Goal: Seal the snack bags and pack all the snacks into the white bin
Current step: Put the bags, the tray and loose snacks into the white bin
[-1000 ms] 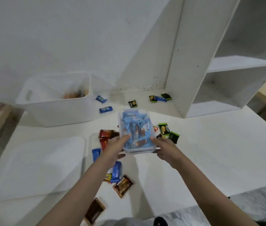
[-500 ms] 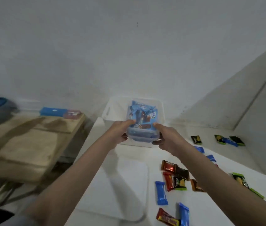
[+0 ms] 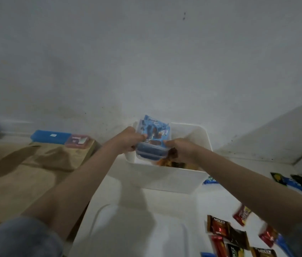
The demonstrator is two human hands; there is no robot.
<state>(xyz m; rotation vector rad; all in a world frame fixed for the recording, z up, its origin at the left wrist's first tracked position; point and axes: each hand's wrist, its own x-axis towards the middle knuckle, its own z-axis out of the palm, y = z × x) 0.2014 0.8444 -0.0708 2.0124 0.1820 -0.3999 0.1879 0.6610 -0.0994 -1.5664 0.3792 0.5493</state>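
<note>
L hand + R hand grip clear snack bag by its sides | bag over white bin left end, prob. partly inside | loose snacks on desk, near right

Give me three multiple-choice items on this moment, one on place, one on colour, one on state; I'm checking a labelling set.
1. Where is the clear container of snacks?
A. over the white bin
B. on the wooden bench
C. flat on the white lid

2. What colour are most wrappers inside that container?
A. green
B. blue
C. yellow

3. How is the container held?
A. by the left hand alone
B. by nobody
C. by both hands

Key: 1 A, its lower end sits within the bin's opening. 2 B, blue packets show through its wall. 3 C, the left hand and the right hand grip opposite sides.
</note>
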